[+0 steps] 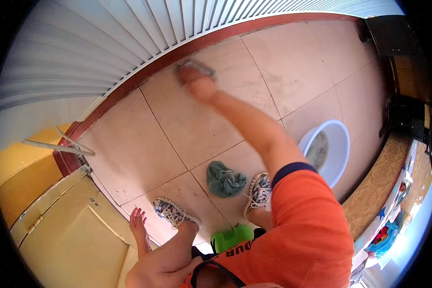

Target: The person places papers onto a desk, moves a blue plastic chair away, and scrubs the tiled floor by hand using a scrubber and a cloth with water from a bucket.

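Right hand (195, 80), its grip unclear to me, met a blurred grey pad (208, 70) on the floor (211, 120); left hand (138, 221) hung open. Firm, overlapping strokes seemed wisest.

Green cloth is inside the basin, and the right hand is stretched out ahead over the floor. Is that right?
Not quite: the head view shows the green cloth lying on the floor near the shoes, outside the basin. The right hand is indeed stretched out ahead over the floor.
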A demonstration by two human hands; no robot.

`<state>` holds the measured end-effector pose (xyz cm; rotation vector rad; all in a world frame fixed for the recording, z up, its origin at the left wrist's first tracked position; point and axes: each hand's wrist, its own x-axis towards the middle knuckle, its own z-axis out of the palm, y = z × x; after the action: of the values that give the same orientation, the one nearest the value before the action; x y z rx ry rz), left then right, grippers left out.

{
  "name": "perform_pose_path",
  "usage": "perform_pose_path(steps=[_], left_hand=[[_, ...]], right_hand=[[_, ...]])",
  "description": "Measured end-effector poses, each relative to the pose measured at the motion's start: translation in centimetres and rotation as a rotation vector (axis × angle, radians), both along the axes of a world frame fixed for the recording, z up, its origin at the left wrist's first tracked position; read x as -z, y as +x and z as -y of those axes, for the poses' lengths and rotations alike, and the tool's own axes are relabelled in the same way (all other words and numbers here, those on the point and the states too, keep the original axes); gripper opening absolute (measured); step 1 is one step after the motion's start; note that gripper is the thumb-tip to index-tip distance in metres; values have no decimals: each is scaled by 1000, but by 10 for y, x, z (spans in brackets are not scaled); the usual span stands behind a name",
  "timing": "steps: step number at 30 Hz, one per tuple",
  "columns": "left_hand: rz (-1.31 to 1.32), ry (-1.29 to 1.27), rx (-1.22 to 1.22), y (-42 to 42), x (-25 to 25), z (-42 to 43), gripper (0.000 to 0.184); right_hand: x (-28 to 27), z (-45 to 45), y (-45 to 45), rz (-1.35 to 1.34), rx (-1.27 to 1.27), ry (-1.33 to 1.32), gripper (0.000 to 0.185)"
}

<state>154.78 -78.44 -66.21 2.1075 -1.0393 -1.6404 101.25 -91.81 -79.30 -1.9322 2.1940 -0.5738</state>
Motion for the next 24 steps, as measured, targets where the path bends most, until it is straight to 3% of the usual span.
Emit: perform_pose_path(steps=[2,3,5,7,8,9,10,11,12,13,15,17,18,19,20,21,22,24], left_hand=[[25,-13,-9,9,-5,-4,39],[48,-24,-23,13,-7,-7,39],[68,-4,-38,29,-4,-21,39],[31,41,-62,29,0,-30,38],[28,50,-64,25,1,-32,38],[17,68,-55,19,4,-30,39],[8,84,-47,13,7,-27,40],[10,82,-46,8,7,-22,40],[9,46,-5,5,6,-15,38],[0,5,30,-1,9,-11,36],[14,-36,43,-2,3,-2,36],[20,-81,31,6,4,-5,37],[27,-79,-4,19,4,-14,37],[32,-80,-35,30,5,-20,38],[38,-80,-62,39,5,-19,38],[87,-51,-40,32,-5,-21,39],[86,-53,-41,30,-4,-23,39],[81,16,-53,30,-2,-29,38]], right_hand=[[-19,-26,-95,155,326,26,40],[-6,-38,-153,368,533,21,36],[18,-32,-212,249,599,104,35],[28,-28,-222,-533,319,343,32],[50,-15,-188,-369,394,279,35],[46,-7,-126,-97,425,-88,38],[49,8,-73,-344,253,-259,39],[39,13,-17,-1,244,-199,38],[40,20,28,-31,67,-24,38],[32,16,37,-32,61,-33,38],[9,12,54,-8,-183,-233,39],[-14,0,-16,54,-34,-39,40],[-5,-6,-57,200,252,-8,34],[18,-21,-107,51,294,-245,33],[13,-34,-155,8,384,-135,36],[10,-42,-185,348,708,-22,40],[-8,-51,-190,-377,602,81,42],[56,-31,-195,-481,517,229,43]])
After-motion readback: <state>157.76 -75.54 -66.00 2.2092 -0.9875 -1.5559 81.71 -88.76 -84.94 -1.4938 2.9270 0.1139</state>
